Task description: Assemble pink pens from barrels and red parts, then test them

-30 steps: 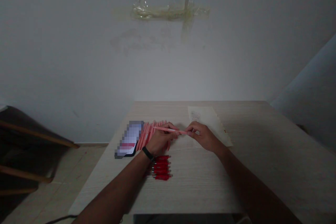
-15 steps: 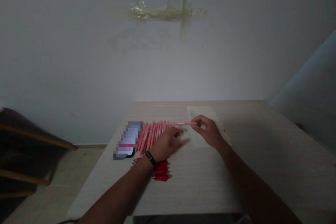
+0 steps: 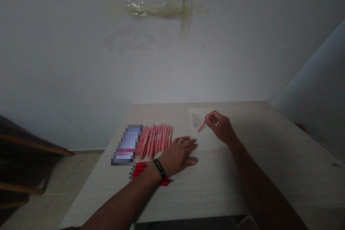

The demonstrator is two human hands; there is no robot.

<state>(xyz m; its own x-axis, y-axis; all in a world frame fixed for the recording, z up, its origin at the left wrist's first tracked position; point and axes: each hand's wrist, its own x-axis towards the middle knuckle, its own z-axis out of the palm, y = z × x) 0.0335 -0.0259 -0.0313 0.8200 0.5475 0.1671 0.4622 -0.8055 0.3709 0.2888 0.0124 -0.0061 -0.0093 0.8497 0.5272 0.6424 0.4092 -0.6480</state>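
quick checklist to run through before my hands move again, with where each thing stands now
1. Right hand has a grip on the held pen: ok, pinched in the fingers.
2. Held pen's tip touches the paper: cannot tell, too small to see.
3. Left hand holds nothing: ok, fingers spread, palm down.
4. Pink pens lined up evenly: not ok, the near ends are uneven and some slant.
5. Red pens fully in view: not ok, the left arm hides part of them.
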